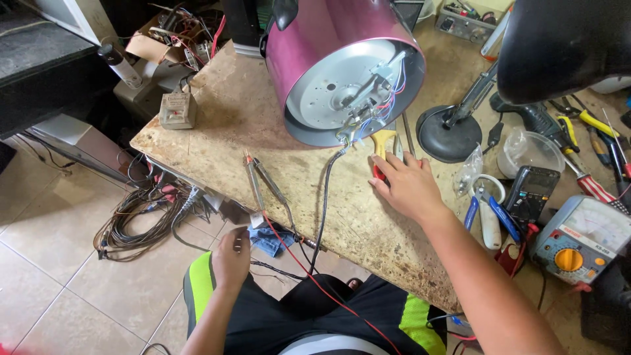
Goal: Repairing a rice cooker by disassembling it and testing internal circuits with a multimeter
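Now right hand rests open on pliers.

Right hand on yellow-handled pliers beneath the tipped pink cooker

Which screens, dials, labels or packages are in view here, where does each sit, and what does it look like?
Analog multimeter: bench's right edge; grey-blue case, white dial face, orange knob.
Digital multimeter: left of the analog one, beside the right hand; black body, dark blank screen.
Relay block: bench's far left corner; small beige box, pale label.
Clear plastic bag: by the desk lamp base; crumpled, transparent.
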